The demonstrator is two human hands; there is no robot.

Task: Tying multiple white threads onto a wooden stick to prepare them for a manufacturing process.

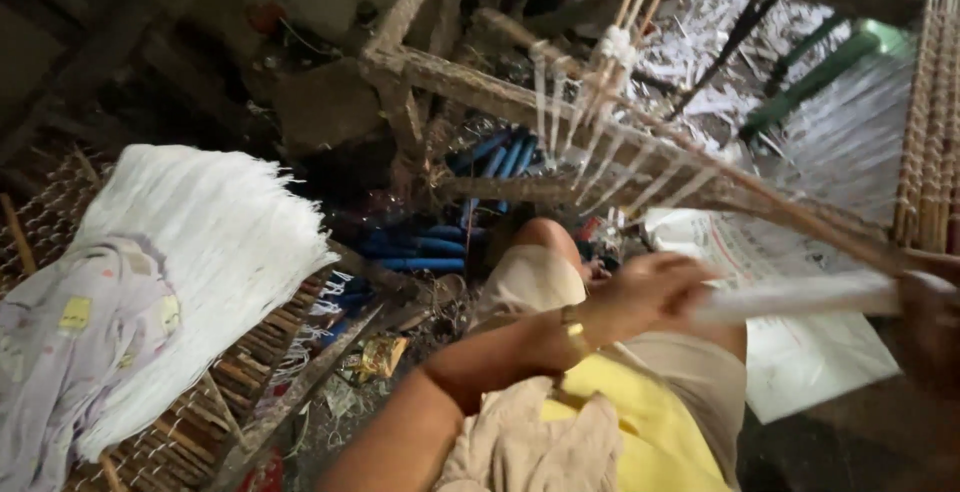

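Head view first, the only one I have: I look down past a bent knee in beige cloth onto a wooden frame (560,117) of rough, weathered bars that crosses the upper middle of the picture. My left hand (645,297), a gold band at the wrist, is clenched around one end of a pale white roll (800,297) of thin strands or sheet; the motion blur keeps me from telling which. My right hand (930,327), at the right edge of the picture, is dark and smeared; it seems to close on the other end of the same roll, but I cannot tell how its fingers stand.

The roll lies across my lap, just below the lower bar of the frame. At the frame's upper right corner, a stretch of fine whitish threads (850,142) already runs toward a row of thin cane slats (930,122), so I judge some of the work to be laid in.

A big heap of white fibre strips (200,252) rests on a slatted cane rack (240,372) at the left, well apart from my hands, beside a pale patterned cloth (70,352). That heap looks untouched, so much seems left to do. Blue tubes (440,242) lie on the floor under the frame, and a newspaper sheet (800,352) is spread below the roll.
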